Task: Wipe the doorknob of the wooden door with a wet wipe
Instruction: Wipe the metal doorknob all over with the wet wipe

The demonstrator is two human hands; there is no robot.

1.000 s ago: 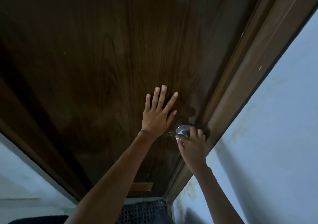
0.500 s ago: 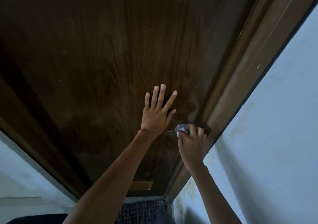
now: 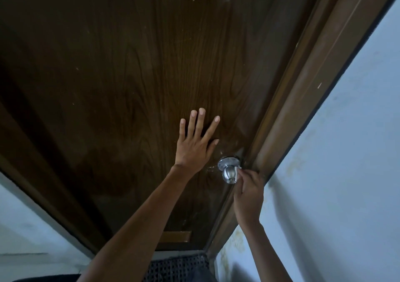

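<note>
Head view: the left hand (image 3: 195, 145) lies flat on the wooden door (image 3: 129, 76), fingers straight and spread, holding nothing; at its four o'clock the silver doorknob (image 3: 229, 173) (beside the door frame (image 3: 303, 100)) meets the right hand (image 3: 249, 195), whose curled fingers pinch a white wet wipe (image 3: 239, 168) at the knob's three o'clock.

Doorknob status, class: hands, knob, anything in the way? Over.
Left hand flat on the door, fingers spread. Right hand pinches a white wipe against the doorknob. Nothing blocks it.
</note>
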